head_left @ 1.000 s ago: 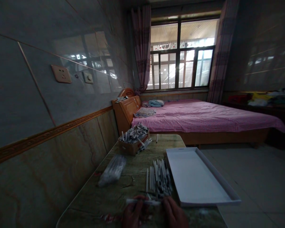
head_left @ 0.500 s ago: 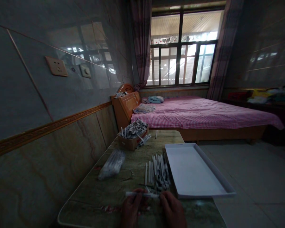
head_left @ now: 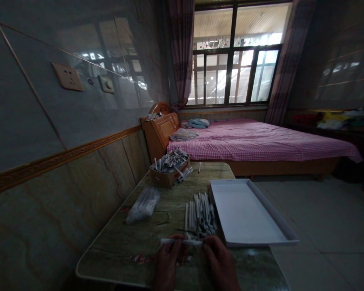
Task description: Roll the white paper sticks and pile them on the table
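Note:
Near the table's front edge, my left hand (head_left: pixel 168 258) pinches a thin white stick (head_left: pixel 188 242) that lies level between both hands. The fingers of my right hand (head_left: pixel 217 256) close on the stick's right end. Just beyond them a pile of white and grey sticks (head_left: pixel 204 212) lies on the table (head_left: pixel 115 250). A cardboard box (head_left: pixel 166 178) heaped with similar sticks stands at the far left. Closer to me is a clear plastic bag (head_left: pixel 144 204) with contents too blurred to name.
A shallow white tray (head_left: pixel 248 212) rests at the table's right side, partly past its edge. Behind the table is a bed (head_left: pixel 245 141) with a pink checked cover. A tiled wall (head_left: pixel 63 194) runs along the left.
The view has tilted down slightly, so the room sits a little higher or shifted in frame. Both hands still hold the stick in nearly the same place.

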`<state>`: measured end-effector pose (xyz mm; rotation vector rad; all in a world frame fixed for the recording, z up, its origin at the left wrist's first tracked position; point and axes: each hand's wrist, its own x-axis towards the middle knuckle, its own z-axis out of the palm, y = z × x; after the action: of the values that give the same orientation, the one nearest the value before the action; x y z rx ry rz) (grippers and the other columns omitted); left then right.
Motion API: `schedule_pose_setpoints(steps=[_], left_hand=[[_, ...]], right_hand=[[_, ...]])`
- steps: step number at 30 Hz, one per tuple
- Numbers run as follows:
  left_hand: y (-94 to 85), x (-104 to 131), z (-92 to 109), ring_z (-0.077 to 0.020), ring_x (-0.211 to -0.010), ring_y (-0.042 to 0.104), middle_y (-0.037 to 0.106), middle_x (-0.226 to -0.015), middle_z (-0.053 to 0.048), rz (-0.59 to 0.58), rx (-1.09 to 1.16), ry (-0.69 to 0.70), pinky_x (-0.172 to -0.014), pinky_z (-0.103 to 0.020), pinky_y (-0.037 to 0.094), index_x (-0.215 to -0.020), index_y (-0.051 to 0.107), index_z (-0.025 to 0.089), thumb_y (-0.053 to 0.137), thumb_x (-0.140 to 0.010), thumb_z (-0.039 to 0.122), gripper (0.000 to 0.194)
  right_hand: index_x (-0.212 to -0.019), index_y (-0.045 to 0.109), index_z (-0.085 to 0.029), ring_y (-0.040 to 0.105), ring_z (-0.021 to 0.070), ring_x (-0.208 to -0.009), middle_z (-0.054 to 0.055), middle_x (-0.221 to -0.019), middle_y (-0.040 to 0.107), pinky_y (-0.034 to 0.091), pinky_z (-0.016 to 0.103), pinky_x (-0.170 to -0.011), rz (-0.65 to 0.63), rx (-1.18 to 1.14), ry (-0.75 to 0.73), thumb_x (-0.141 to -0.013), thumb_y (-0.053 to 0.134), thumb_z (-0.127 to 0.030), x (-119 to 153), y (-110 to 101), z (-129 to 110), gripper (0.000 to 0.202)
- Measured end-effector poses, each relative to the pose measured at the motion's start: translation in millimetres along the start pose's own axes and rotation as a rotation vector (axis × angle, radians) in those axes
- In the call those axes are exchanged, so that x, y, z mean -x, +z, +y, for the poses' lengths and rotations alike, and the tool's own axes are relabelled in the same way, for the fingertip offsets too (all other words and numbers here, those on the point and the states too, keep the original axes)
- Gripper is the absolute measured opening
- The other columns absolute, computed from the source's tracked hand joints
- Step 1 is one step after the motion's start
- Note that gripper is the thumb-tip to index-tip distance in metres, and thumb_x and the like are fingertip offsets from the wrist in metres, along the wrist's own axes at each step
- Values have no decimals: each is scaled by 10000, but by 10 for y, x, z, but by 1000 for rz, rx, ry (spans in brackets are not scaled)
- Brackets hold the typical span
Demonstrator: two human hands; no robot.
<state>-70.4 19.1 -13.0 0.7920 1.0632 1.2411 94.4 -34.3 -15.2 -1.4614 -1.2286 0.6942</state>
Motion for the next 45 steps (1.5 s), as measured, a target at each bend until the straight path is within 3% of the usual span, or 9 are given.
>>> schedule_pose_setpoints(steps=[3,6,14,19,27,34,39,45], left_hand=[[4,15,16,-163,-522,645,736,-628,-27,-7,-1,-15,-450,-234,482,-796,722,160,858,-502,616,559],[30,34,50,-167,-519,648,740,-633,-30,-3,5,-10,-464,-247,500,-772,717,158,862,-482,617,561],[42,56,62,-179,-482,635,728,-607,-31,196,42,-7,-353,-209,375,-779,696,171,829,-463,671,606],[-13,25,12,-213,-577,672,752,-712,-71,257,6,28,-366,-212,359,-847,678,173,766,-525,719,640],[-13,51,30,-229,-633,675,747,-764,-89,241,-79,61,-398,-237,389,-845,679,169,722,-569,729,626],[64,99,88,-232,-664,687,747,-757,-65,231,-24,22,-401,-220,373,-860,665,175,786,-516,668,613],[58,92,64,-230,-665,687,748,-776,-62,207,-33,41,-432,-232,412,-896,670,175,774,-538,680,628],[15,61,19,-212,-660,670,737,-752,-47,125,-60,82,-441,-221,409,-860,675,181,770,-564,689,595]], right_hand=[[-938,700,-214,697,209,-846,43,-888,747,517,256,-775,-12,1,11,-907,506,-489,8,-3,-41,338],[-831,700,-225,675,192,-718,23,-747,717,500,241,-680,18,54,23,-913,468,-495,12,9,-61,365],[-865,696,-221,695,192,-760,28,-806,730,523,233,-693,61,40,-52,-887,520,-375,30,-39,2,235],[-874,694,-233,689,180,-797,32,-860,701,527,232,-721,96,225,-155,-855,523,-247,48,-19,98,173],[-865,677,-251,685,180,-769,28,-863,685,505,243,-651,66,552,-152,-874,441,-160,23,75,87,253],[-992,697,-237,717,189,-869,52,-987,739,555,264,-746,132,405,-163,-861,444,-191,31,50,65,289],[-1044,700,-231,721,183,-929,50,-1010,755,559,264,-831,173,240,-183,-941,444,-309,26,28,27,287],[-880,702,-244,710,159,-753,23,-818,723,545,217,-691,112,269,-343,-979,466,-377,35,39,3,288]])
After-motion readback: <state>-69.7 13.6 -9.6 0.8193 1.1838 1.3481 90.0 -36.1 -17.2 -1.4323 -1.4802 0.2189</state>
